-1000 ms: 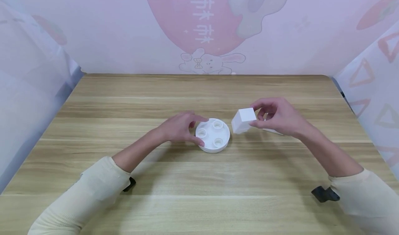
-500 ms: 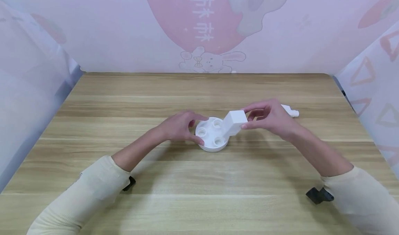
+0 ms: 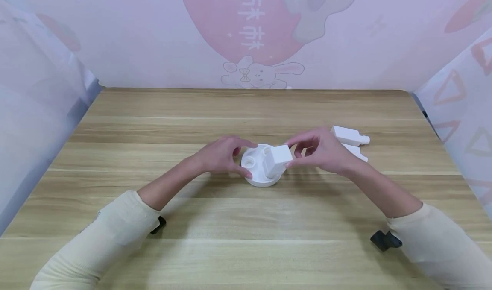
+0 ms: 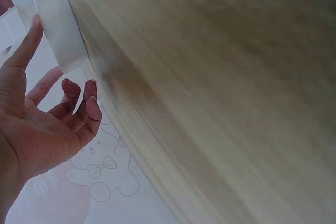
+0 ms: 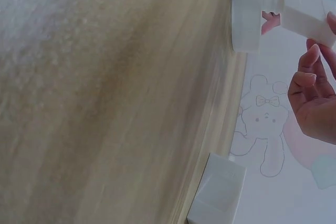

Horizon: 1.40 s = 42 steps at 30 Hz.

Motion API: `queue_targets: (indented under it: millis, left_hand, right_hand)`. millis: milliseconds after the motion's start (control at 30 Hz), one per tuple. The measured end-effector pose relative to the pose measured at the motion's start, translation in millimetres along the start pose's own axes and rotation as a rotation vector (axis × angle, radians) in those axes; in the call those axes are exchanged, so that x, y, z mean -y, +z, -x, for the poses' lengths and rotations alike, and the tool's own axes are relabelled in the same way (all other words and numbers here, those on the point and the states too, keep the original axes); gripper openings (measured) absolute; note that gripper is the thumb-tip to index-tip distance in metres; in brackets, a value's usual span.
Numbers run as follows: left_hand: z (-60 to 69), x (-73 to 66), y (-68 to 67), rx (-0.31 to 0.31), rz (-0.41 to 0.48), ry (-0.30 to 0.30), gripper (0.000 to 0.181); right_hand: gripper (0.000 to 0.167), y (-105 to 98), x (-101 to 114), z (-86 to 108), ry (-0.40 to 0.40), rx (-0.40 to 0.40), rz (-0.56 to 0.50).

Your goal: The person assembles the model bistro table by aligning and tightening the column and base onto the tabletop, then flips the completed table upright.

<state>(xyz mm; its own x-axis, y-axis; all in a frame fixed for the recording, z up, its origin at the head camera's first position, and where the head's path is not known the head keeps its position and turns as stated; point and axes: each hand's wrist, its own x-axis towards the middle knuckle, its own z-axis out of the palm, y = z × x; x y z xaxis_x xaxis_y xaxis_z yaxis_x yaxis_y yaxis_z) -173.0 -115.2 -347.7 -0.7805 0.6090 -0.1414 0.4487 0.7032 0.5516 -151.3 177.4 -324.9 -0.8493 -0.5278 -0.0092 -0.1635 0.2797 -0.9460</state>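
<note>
A white round base (image 3: 256, 172) with raised ring sockets on top lies flat at the middle of the table. My left hand (image 3: 222, 158) holds its left rim between thumb and forefinger; the other fingers hang loosely curled in the left wrist view. Above the right side of the base, my right hand (image 3: 319, 151) pinches a white block-shaped leg (image 3: 279, 156) by its upper end. In the right wrist view, the leg (image 5: 305, 13) points its narrow threaded end down at the base (image 5: 247, 14), slightly tilted. Whether that end sits inside a socket is hard to tell.
Two more white legs lie on the wooden table (image 3: 215, 238) behind my right hand: a farther leg (image 3: 346, 134) and a nearer leg (image 3: 354, 150), partly hidden. A printed curtain (image 3: 153, 38) rises at the table's back edge.
My right hand has carried the leg leftward from beside the base to over its right-hand socket. This uncovers the two lying legs. The left hand and base stay put.
</note>
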Motion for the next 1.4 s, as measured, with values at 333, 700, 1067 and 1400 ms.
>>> queue_targets:
  millis: [333, 700, 1067, 1400]
  left_hand:
    - [-1.7, 1.5, 0.2, 0.004, 0.007, -0.011, 0.08]
    - [-0.8, 1.5, -1.0, -0.001, 0.006, -0.004, 0.08]
    - [-1.9, 1.1, -0.5, 0.015, 0.004, -0.002, 0.081]
    - [-1.2, 1.3, -1.2, 0.022, 0.004, -0.005, 0.081]
  right_hand:
    - [0.033, 1.1, -8.0, -4.1, -0.063, 0.059, 0.124]
    - [0.039, -3.2, -3.4, -6.6, -0.169, 0.123, 0.332]
    - [0.049, -4.7, -4.6, -8.0, -0.417, 0.276, 0.318]
    - [0.047, 14.9, -6.9, -13.4, -0.438, 0.087, 0.347]
